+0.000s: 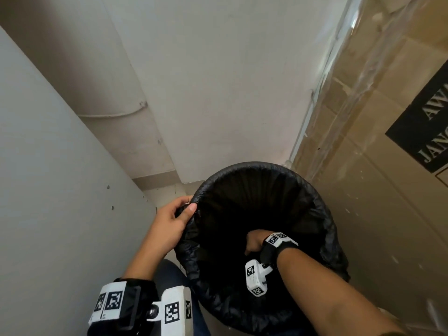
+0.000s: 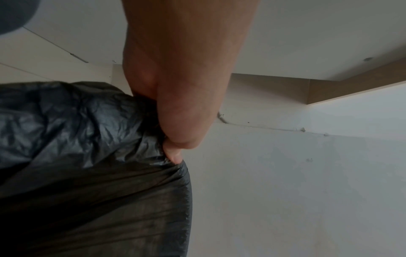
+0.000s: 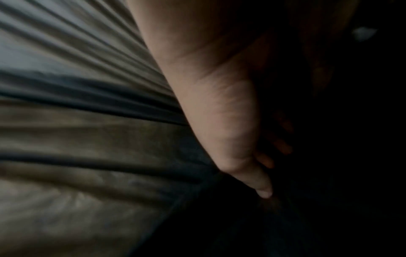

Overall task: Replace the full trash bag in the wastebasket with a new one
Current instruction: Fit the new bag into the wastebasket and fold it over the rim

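A round wastebasket (image 1: 333, 238) stands in a corner, lined with a black trash bag (image 1: 244, 204) whose edge is folded over the rim. My left hand (image 1: 187, 210) pinches the bag's edge at the left side of the rim. The left wrist view shows that hand (image 2: 173, 146) with thumb and finger closed on crinkled black plastic (image 2: 83, 132). My right hand (image 1: 254, 241) reaches down inside the basket. In the dim right wrist view, that hand (image 3: 264, 175) has its fingers loosely extended against the pleated bag wall (image 3: 87, 139), and I see nothing held in it.
A grey panel (image 1: 60, 170) closes in the left side and a white wall (image 1: 218, 81) is behind. A plastic-wrapped cardboard box (image 1: 378, 180) stands tight against the basket's right. A strip of floor (image 1: 167, 191) shows at the far left of the basket. My leg (image 1: 169, 275) is below.
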